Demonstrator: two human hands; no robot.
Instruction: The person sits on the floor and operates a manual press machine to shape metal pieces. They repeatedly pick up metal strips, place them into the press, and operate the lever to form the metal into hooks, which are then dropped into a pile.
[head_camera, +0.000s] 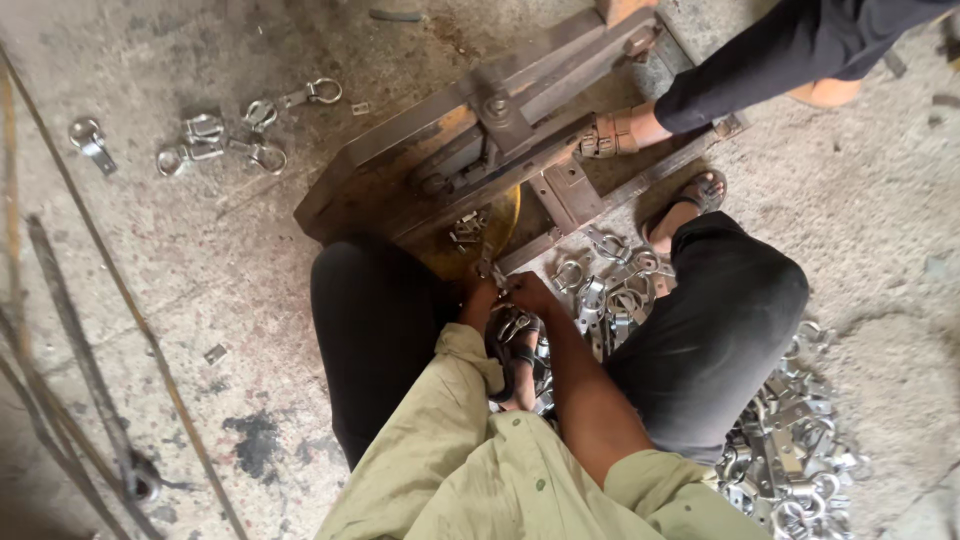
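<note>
I sit on the floor with my knees up in black trousers. My left hand (480, 300) and my right hand (532, 293) meet between my knees, both pinched on a small shiny metal buckle piece (494, 272). They sit just below the front edge of a rusty steel press jig (480, 140). A few small metal parts (467, 228) lie on the jig's yellowish base. Shiny metal ring clasps (610, 290) are heaped on the floor right of my hands, beside my sandalled foot (515, 350).
Another person's sandalled foot (615, 132) rests on the jig, a second foot (685, 205) beside it. A big heap of clasps (790, 460) lies at lower right. Finished clasps (215, 140) are scattered upper left. Long steel rods (90, 370) run along the left floor.
</note>
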